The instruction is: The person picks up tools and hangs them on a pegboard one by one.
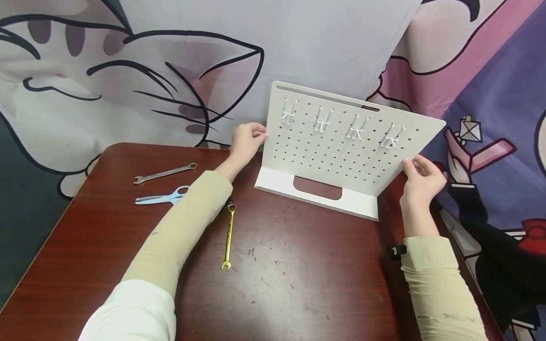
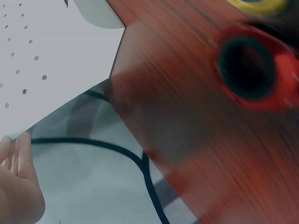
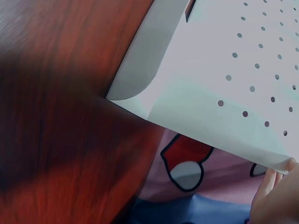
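A white pegboard (image 1: 328, 156) stands on its folded base at the far side of the table, several wire hooks (image 1: 321, 121) hanging in a row near its top. At its left edge, my left hand (image 1: 247, 142) pinches the panel between thumb and fingers. My right hand (image 1: 422, 182) grips the opposite edge, lower down, thumb on the front face. The right wrist view shows that hand (image 3: 278, 196) at the board's rim, partly cut off by the frame. In the left wrist view the left hand (image 2: 21, 182) sits at the lower left, fingertips at the edge.
Left on the brown table (image 1: 298, 284) lie a silver wrench (image 1: 165, 174), blue scissors (image 1: 159, 198) partly behind the left sleeve, and a gold wrench (image 1: 229, 237). A blurred red ring-shaped handle (image 2: 280, 77) shows in the left wrist view. A printed cloth (image 1: 332, 42) hangs behind.
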Demonstrator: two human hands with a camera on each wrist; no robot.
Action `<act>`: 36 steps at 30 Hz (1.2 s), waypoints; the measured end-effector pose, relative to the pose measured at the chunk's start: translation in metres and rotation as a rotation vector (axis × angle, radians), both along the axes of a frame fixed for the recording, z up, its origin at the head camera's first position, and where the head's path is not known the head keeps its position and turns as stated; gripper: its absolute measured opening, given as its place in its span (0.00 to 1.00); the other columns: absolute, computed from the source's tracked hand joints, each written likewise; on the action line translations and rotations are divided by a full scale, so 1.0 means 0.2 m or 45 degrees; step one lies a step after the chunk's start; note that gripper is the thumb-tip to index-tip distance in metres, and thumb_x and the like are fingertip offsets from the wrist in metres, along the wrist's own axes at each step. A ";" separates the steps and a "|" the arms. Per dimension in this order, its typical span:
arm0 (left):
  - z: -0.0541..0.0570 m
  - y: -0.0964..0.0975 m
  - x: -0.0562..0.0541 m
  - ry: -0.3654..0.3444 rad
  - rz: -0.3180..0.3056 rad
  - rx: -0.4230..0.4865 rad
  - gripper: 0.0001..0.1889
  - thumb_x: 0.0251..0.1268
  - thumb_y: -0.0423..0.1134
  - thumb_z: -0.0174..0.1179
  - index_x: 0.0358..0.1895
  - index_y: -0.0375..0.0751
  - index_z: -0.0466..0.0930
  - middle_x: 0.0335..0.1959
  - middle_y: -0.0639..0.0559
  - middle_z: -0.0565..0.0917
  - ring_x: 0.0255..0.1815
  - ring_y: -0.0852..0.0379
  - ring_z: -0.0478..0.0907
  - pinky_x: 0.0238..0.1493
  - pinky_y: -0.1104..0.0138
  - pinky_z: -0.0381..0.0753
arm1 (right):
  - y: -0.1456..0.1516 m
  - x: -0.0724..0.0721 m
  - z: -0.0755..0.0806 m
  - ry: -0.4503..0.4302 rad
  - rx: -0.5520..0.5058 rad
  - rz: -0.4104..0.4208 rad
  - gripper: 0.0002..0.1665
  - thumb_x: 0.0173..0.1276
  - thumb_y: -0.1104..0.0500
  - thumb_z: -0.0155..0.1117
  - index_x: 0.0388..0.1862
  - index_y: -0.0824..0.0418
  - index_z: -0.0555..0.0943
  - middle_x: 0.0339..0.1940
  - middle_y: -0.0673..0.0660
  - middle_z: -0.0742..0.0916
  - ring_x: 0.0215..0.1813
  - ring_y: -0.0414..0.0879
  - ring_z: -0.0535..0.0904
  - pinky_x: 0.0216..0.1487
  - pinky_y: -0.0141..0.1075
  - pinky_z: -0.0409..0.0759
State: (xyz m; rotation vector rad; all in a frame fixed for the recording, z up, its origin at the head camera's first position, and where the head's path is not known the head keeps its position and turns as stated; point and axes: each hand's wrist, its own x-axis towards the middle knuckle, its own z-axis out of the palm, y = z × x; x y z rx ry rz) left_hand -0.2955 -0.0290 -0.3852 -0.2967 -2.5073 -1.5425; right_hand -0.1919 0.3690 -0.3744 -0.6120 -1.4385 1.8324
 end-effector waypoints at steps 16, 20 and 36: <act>-0.01 -0.27 0.06 -0.013 0.035 0.002 0.11 0.73 0.32 0.67 0.52 0.27 0.87 0.51 0.32 0.91 0.54 0.40 0.91 0.57 0.52 0.89 | -0.16 -0.13 0.01 0.072 0.067 0.156 0.18 0.60 0.81 0.72 0.30 0.57 0.90 0.22 0.48 0.87 0.31 0.38 0.81 0.35 0.24 0.86; -0.02 -0.34 0.08 -0.009 0.057 -0.018 0.12 0.72 0.32 0.67 0.52 0.26 0.87 0.50 0.32 0.91 0.54 0.39 0.91 0.53 0.59 0.91 | -0.21 -0.14 0.02 0.059 0.084 0.209 0.17 0.62 0.80 0.72 0.31 0.58 0.89 0.23 0.48 0.88 0.30 0.39 0.81 0.33 0.25 0.85; -0.01 -0.50 0.17 -0.051 0.076 0.004 0.12 0.73 0.30 0.65 0.53 0.25 0.86 0.50 0.30 0.90 0.49 0.45 0.92 0.37 0.87 0.78 | -0.33 -0.19 0.02 -0.062 0.319 0.248 0.11 0.65 0.72 0.75 0.37 0.56 0.89 0.29 0.43 0.88 0.36 0.37 0.82 0.44 0.25 0.81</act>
